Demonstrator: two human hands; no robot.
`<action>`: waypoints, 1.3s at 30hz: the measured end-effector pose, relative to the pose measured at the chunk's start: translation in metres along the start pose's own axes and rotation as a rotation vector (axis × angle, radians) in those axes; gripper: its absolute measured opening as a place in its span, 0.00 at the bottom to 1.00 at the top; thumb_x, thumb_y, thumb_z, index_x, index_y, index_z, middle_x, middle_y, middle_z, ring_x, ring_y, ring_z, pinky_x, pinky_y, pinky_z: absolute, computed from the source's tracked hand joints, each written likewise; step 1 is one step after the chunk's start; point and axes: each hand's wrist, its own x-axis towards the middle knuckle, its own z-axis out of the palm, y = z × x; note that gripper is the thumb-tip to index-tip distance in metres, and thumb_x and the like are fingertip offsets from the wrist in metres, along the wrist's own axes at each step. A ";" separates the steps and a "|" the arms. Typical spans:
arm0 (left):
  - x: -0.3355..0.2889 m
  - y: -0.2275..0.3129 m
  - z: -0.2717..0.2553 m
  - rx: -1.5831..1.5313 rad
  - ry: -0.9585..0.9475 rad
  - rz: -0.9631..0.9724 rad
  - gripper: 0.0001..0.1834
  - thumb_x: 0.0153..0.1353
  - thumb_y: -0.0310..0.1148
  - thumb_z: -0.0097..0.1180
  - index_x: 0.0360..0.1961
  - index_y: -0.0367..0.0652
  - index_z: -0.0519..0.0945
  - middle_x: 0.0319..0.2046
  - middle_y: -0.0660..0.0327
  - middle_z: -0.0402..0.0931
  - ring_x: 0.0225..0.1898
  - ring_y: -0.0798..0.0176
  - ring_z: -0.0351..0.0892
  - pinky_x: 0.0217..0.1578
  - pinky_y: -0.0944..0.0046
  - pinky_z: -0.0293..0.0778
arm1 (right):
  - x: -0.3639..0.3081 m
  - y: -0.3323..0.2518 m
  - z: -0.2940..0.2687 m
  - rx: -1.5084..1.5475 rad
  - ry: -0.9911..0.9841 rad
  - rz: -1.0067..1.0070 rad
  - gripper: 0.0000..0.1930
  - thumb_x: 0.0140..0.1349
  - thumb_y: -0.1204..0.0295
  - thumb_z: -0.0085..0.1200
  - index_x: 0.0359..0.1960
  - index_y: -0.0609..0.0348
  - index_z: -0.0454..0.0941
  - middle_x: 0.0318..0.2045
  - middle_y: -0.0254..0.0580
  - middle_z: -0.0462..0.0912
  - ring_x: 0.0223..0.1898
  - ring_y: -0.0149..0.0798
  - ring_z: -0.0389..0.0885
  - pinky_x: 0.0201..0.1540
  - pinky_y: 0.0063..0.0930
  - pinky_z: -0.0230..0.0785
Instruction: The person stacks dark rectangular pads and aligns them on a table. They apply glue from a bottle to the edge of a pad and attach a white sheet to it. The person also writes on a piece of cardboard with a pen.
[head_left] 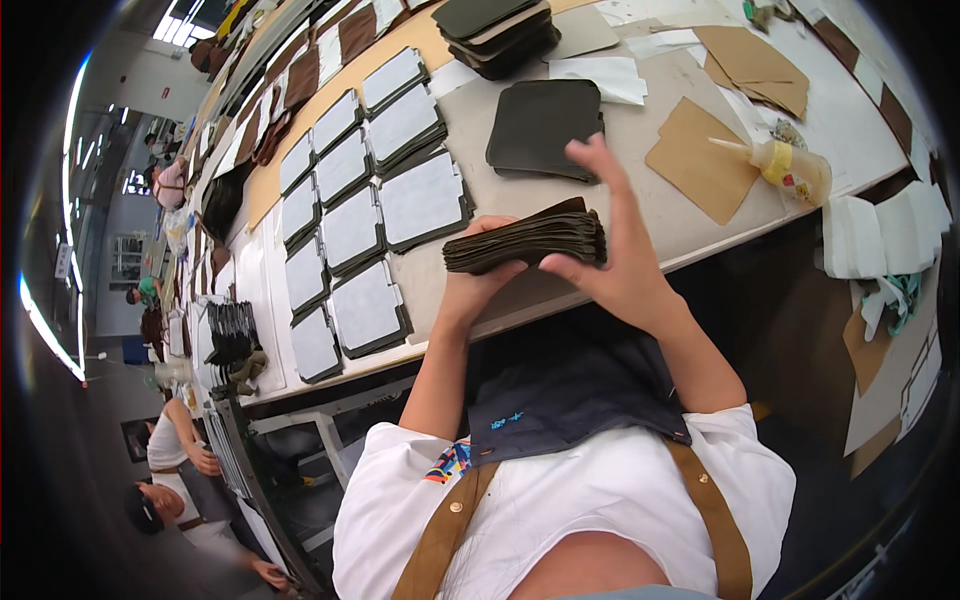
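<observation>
A thick stack of dark leather-like pieces (525, 238) is held edge-up above the table's front edge. My left hand (478, 272) grips its left end, thumb underneath and fingers behind. At the right end, my right hand (625, 255) has its thumb against the lower edge while its fingers stretch upward, spread and partly blurred. Just beyond lies a flat pile of dark rounded-corner pieces (545, 125). To the left, rows of dark pieces topped with white sheets (425, 200) lie side by side in small piles.
A taller dark stack (495, 35) stands at the back. On the right are tan card pieces (705, 160) and a plastic bottle with a nozzle (790, 172), near the table edge. Bundled white pieces (880, 235) sit beyond it. A co-worker (180, 500) works at lower left.
</observation>
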 end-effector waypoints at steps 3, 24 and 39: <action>0.002 0.010 0.004 0.057 0.051 -0.090 0.20 0.49 0.20 0.68 0.45 0.38 0.77 0.43 0.63 0.79 0.46 0.68 0.76 0.51 0.67 0.72 | -0.004 0.006 0.011 0.367 -0.158 0.134 0.44 0.56 0.73 0.66 0.70 0.59 0.51 0.60 0.52 0.70 0.60 0.46 0.70 0.61 0.35 0.64; 0.015 0.044 -0.021 0.122 -0.048 0.032 0.20 0.54 0.27 0.68 0.48 0.36 0.80 0.41 0.60 0.82 0.42 0.69 0.78 0.46 0.66 0.74 | -0.014 0.027 0.000 0.342 -0.169 0.422 0.14 0.56 0.82 0.61 0.44 0.66 0.78 0.33 0.39 0.84 0.36 0.28 0.78 0.44 0.23 0.70; 0.013 0.048 -0.004 -0.163 0.201 0.144 0.13 0.64 0.25 0.60 0.49 0.36 0.77 0.38 0.68 0.79 0.39 0.76 0.74 0.42 0.74 0.70 | 0.004 -0.008 0.021 0.586 0.271 0.178 0.29 0.51 0.85 0.65 0.56 0.64 0.69 0.56 0.40 0.73 0.58 0.35 0.71 0.53 0.30 0.69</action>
